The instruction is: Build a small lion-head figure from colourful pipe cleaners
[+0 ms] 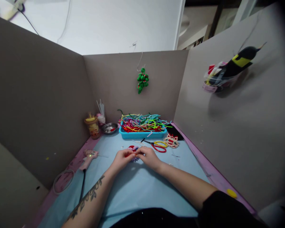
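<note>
**Asker:** Grey cardboard walls (38, 95) seem to be closing in a desk. What is lying on it, and where are the hands?

**Describer:** Those walls are standing on three sides of a pale blue mat (137, 186). Taking the blue tray (142, 134) of coloured pipe cleaners (143, 123) as the landmark: both hands are meeting just in front of it, near the mat's middle. The left hand (122, 159) and right hand (148, 156) are pinching, fingertips nearly touching.

**Asker:** What are they holding?

**Describer:** A small red craft piece (131, 148) is peeking out between the fingertips, on the side nearer the tray. Both hands are closing narrowly on it; most of it is hidden, so I cannot tell its shape.

**Asker:** Anything else close by?

**Describer:** Red and yellow scissors (158, 145) are lying between the tray and the right hand. Right of the scissors, a small red-and-white ornament (171, 141) is resting. Left of the tray, a metal bowl (109, 128) and a lidded jar (93, 127) are sitting. Further left and nearer the person, a pink glue gun (88, 159) is lying. Above the tray, a green ornament (142, 81) is hanging on the back wall.
</note>
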A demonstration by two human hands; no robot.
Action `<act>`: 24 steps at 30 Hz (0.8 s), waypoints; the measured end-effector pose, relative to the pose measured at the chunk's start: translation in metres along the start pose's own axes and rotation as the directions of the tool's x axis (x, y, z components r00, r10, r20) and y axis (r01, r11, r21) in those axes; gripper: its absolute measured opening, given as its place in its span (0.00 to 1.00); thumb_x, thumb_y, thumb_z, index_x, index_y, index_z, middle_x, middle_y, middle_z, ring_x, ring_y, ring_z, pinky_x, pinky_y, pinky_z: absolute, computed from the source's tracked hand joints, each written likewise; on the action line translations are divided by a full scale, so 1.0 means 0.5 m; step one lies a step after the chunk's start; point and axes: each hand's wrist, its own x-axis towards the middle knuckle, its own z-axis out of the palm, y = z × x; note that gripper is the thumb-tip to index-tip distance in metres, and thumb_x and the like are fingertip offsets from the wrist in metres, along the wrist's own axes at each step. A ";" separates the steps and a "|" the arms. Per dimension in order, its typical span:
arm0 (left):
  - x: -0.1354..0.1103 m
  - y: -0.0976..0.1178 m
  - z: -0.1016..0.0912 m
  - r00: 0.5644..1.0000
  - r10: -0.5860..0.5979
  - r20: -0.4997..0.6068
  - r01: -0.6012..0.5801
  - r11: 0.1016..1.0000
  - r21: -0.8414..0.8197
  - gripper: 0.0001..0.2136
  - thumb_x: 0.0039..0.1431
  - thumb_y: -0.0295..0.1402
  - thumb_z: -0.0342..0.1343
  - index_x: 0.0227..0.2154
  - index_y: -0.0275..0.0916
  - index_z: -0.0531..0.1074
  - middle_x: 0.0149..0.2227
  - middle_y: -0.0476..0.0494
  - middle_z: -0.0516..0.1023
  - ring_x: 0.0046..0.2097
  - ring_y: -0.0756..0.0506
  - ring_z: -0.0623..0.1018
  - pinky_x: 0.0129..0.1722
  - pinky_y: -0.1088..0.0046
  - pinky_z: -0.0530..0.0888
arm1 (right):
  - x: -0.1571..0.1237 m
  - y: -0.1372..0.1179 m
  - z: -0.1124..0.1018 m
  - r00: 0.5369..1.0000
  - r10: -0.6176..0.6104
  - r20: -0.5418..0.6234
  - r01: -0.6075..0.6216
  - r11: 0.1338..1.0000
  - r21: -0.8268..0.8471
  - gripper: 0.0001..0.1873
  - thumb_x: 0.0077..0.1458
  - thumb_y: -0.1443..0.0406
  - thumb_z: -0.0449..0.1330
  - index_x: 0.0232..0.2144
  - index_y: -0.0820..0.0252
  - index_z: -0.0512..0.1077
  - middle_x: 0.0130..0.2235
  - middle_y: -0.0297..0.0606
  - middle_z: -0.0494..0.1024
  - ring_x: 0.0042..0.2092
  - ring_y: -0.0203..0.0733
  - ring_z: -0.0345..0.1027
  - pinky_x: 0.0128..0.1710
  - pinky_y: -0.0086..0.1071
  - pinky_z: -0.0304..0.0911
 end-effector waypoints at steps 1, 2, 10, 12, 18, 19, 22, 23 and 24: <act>0.000 0.000 0.000 1.000 0.003 -0.006 -0.003 1.000 -0.006 0.16 0.47 0.44 0.60 0.27 0.32 0.76 0.25 0.44 0.77 0.27 0.49 0.72 0.29 0.76 0.67 | 0.000 0.000 0.000 1.000 -0.001 0.002 0.001 1.000 0.000 0.06 0.50 0.72 0.59 0.28 0.59 0.75 0.29 0.36 0.77 0.33 0.38 0.70 0.37 0.31 0.64; 0.000 0.000 0.000 1.000 0.007 -0.011 -0.007 1.000 -0.012 0.16 0.47 0.43 0.60 0.27 0.32 0.76 0.25 0.44 0.77 0.27 0.49 0.73 0.29 0.76 0.67 | 0.000 0.000 0.000 1.000 -0.001 0.006 0.001 1.000 0.000 0.05 0.50 0.71 0.59 0.28 0.59 0.75 0.30 0.36 0.77 0.34 0.38 0.70 0.37 0.31 0.64; -0.003 0.003 0.003 0.995 0.058 -0.075 -0.058 0.998 0.001 0.15 0.47 0.42 0.60 0.32 0.33 0.76 0.32 0.41 0.80 0.34 0.45 0.77 0.35 0.72 0.71 | 0.003 -0.005 0.002 0.990 0.130 0.062 -0.135 0.987 0.089 0.10 0.50 0.67 0.60 0.37 0.60 0.72 0.34 0.37 0.77 0.34 0.37 0.69 0.34 0.29 0.64; -0.004 0.004 0.004 0.990 0.087 -0.113 -0.083 0.996 0.045 0.14 0.48 0.41 0.60 0.33 0.34 0.77 0.33 0.41 0.80 0.36 0.44 0.77 0.37 0.72 0.72 | 0.004 -0.007 0.002 0.982 0.174 0.075 -0.182 0.977 0.112 0.12 0.50 0.64 0.60 0.39 0.61 0.72 0.36 0.38 0.77 0.35 0.37 0.70 0.34 0.29 0.64; -0.003 -0.006 0.003 0.975 0.143 -0.169 -0.124 0.985 0.119 0.12 0.49 0.39 0.60 0.33 0.36 0.77 0.35 0.41 0.80 0.38 0.43 0.77 0.39 0.70 0.73 | 0.007 -0.007 0.001 0.970 0.236 0.061 -0.241 0.965 0.101 0.08 0.54 0.63 0.56 0.30 0.61 0.73 0.29 0.35 0.76 0.31 0.36 0.68 0.31 0.27 0.61; -0.002 -0.009 0.003 0.974 0.148 -0.173 -0.128 0.984 0.122 0.12 0.49 0.39 0.60 0.33 0.36 0.77 0.35 0.41 0.80 0.38 0.43 0.77 0.39 0.70 0.73 | 0.007 -0.006 0.001 0.969 0.239 0.065 -0.244 0.966 0.085 0.09 0.54 0.63 0.55 0.28 0.61 0.73 0.27 0.34 0.75 0.29 0.36 0.67 0.29 0.27 0.60; -0.002 -0.011 0.003 0.969 0.171 -0.176 -0.146 0.979 0.143 0.12 0.49 0.38 0.60 0.33 0.35 0.77 0.35 0.40 0.80 0.38 0.43 0.78 0.39 0.70 0.74 | 0.007 -0.004 0.001 0.964 0.253 0.076 -0.258 0.964 0.062 0.11 0.54 0.63 0.55 0.25 0.62 0.73 0.23 0.32 0.73 0.26 0.34 0.64 0.27 0.26 0.57; -0.002 -0.011 0.003 0.968 0.182 -0.173 -0.155 0.976 0.154 0.11 0.49 0.38 0.60 0.33 0.35 0.77 0.35 0.40 0.80 0.38 0.43 0.77 0.39 0.70 0.73 | 0.007 -0.003 0.002 0.962 0.260 0.078 -0.265 0.962 0.061 0.11 0.53 0.63 0.55 0.25 0.62 0.73 0.23 0.32 0.73 0.26 0.34 0.63 0.26 0.26 0.57; -0.003 -0.010 0.003 0.966 0.195 -0.171 -0.167 0.972 0.166 0.11 0.50 0.37 0.60 0.33 0.35 0.77 0.35 0.40 0.79 0.38 0.43 0.77 0.39 0.70 0.73 | 0.007 -0.002 0.003 0.960 0.268 0.080 -0.273 0.960 0.062 0.10 0.53 0.63 0.55 0.25 0.62 0.73 0.23 0.32 0.72 0.26 0.34 0.63 0.26 0.25 0.56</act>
